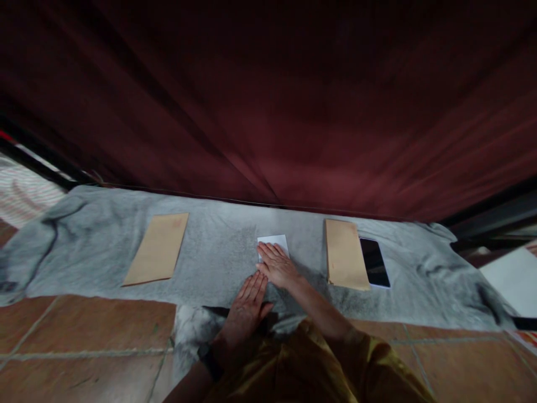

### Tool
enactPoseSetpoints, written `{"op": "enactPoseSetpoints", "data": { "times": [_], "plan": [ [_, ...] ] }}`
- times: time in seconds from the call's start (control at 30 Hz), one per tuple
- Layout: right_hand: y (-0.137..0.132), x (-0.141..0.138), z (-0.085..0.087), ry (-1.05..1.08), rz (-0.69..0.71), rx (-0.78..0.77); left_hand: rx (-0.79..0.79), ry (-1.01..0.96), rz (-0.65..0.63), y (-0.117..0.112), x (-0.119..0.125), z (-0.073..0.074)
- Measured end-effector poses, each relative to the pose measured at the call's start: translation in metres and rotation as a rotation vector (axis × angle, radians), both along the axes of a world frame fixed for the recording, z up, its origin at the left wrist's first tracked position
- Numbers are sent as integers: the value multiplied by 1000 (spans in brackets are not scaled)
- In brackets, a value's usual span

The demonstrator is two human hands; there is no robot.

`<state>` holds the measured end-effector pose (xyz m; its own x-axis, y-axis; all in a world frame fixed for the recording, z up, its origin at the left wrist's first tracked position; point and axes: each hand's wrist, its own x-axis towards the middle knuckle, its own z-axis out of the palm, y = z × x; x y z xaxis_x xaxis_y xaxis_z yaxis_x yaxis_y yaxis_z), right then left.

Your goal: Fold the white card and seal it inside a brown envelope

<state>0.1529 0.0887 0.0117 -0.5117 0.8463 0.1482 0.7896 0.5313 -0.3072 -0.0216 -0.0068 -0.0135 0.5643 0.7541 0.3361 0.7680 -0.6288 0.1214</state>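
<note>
Head view: right fingers [269, 252] flat, released, on white paper [277, 239]; left fingers [252, 287] straight, released, just beside.

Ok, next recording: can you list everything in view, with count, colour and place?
Curtain: one, dark red, across the back
Grey blanket: one, grey, spread in front of the curtain
Kraft paper: tan, left on the blanket, layers unclear
Kraft-paper stack: one, tan, right on the blanket
Smartphone: one, dark screen, pale edge, just right of the stack
White paper: one piece visible, white, mid-blanket
Floor tiles: several, reddish brown, in front
Striped fabric: one, pale, far left
White flat object: one, white, far right
Watch: one, black, left wrist
Clothing: mustard, bottom centre
Left hand: one, bare, fingers by the right hand
Right hand: one, bare, flat on the white paper
</note>
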Motion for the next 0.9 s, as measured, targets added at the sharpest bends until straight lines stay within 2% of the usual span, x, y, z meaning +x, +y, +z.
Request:
{"op": "enactPoseSetpoints", "data": {
  "times": [0.23, 0.37, 0.47, 0.67, 0.9],
  "plan": [
    [21, -9, 0, -39, -64, 4, -5, 24, 5, 0, 1, 4],
    [20, -14, 0, -39, -101, -1, -10, 19, 7, 0, 2, 6],
    [7, -14, -1, -28, -107, -10, 5, 26, 13, 0, 1, 3],
    [-37, -1, -3, 2, -53, 23, 23, 3, -1, -1, -1, -6],
    [-77, 19, -1, -11, -52, 111, 38, -21, -14, 0, 0, 3]
  ]
}}
